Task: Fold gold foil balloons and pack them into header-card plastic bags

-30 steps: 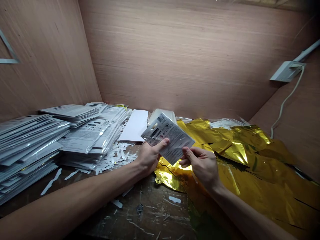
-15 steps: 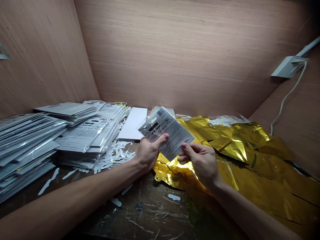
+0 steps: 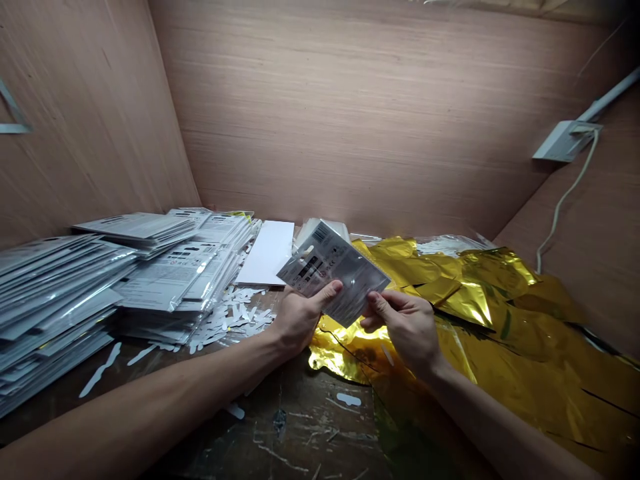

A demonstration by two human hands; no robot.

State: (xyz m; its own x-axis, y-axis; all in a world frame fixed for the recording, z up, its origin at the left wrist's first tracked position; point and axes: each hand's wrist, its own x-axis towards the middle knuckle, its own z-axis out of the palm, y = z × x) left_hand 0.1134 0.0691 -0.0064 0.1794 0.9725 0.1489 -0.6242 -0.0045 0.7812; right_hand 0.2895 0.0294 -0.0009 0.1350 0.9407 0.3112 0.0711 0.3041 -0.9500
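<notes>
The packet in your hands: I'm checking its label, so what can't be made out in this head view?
Head view:
- The packet: its small print is too small to read, and glare washes out the middle.
- Its lower edge: hidden by the left hand and right hand.
- Stacked packets: cut off by the left edge.
- Gold foil: runs off the right edge.

glare on the plastic packet (image 3: 356,283), dim, warped corners.
</notes>
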